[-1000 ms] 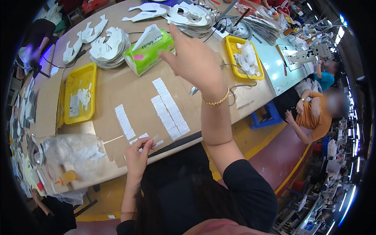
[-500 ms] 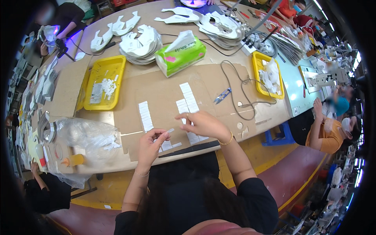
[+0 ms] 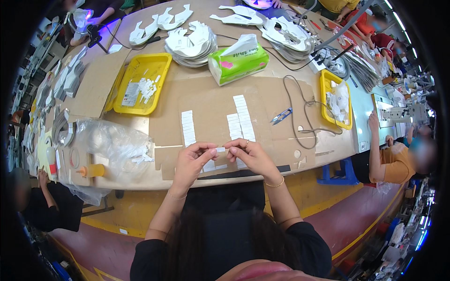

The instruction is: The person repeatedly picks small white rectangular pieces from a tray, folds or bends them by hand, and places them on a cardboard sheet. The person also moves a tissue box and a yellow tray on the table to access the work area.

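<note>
A small white strip (image 3: 220, 149) is stretched between my fingertips, just above the cardboard sheet (image 3: 208, 98). My left hand (image 3: 192, 161) pinches its left end between thumb and forefinger. At the other end, my right hand (image 3: 251, 157) has its thumb and fingers closed on the strip. White pieces lie in a neat column (image 3: 188, 127) beyond my left hand. Two adjoining columns of similar pieces (image 3: 244, 117) run away from my right hand. More white pieces (image 3: 209, 166) lie partly hidden beneath my hands.
Yellow trays stand at left (image 3: 118, 108) and right (image 3: 323, 96), holding small white pieces and crumpled plastic. A green tissue pack (image 3: 241, 64) sits ahead, beside stacked white cut-outs (image 3: 190, 46). Blue thread snips (image 3: 281, 115), a loose cable (image 3: 293, 129), a plastic bag (image 3: 108, 140) and a yellow bottle (image 3: 95, 170) lie around.
My right hand has come left and down from over the columns to meet my left hand at the strip. The whole view has shifted slightly.
</note>
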A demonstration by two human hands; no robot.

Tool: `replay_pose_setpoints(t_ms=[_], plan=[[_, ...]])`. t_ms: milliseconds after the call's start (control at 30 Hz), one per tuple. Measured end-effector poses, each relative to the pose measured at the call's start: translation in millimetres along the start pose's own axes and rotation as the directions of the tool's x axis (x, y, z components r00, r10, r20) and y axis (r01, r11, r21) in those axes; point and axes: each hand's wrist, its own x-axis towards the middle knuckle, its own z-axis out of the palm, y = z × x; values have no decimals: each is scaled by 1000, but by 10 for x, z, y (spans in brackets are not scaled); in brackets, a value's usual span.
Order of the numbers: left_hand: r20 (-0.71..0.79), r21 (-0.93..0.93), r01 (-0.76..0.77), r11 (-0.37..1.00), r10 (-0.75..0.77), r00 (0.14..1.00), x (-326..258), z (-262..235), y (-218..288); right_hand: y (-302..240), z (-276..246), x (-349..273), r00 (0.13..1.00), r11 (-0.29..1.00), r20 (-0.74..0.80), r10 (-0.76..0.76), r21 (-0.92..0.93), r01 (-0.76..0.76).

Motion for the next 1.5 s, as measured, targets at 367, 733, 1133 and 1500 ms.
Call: replay_pose_setpoints(t_ms=[367, 733, 1133, 1500], plan=[[35, -44, -12, 999, 14, 999, -57, 80, 228, 70, 94, 20, 999, 824, 27, -34, 566, 12], [76, 112, -132, 985, 124, 989, -189, 144, 374, -20, 172, 32, 983, 758, 126, -136, 652, 21], [146, 355, -305, 884, 270, 952, -402, 232, 601, -289, 250, -147, 922, 898, -76, -380, 206, 388], [279, 336, -582, 740, 512, 812, -498, 248, 644, -538, 314, -352, 808, 810, -111, -579, -190, 554]])
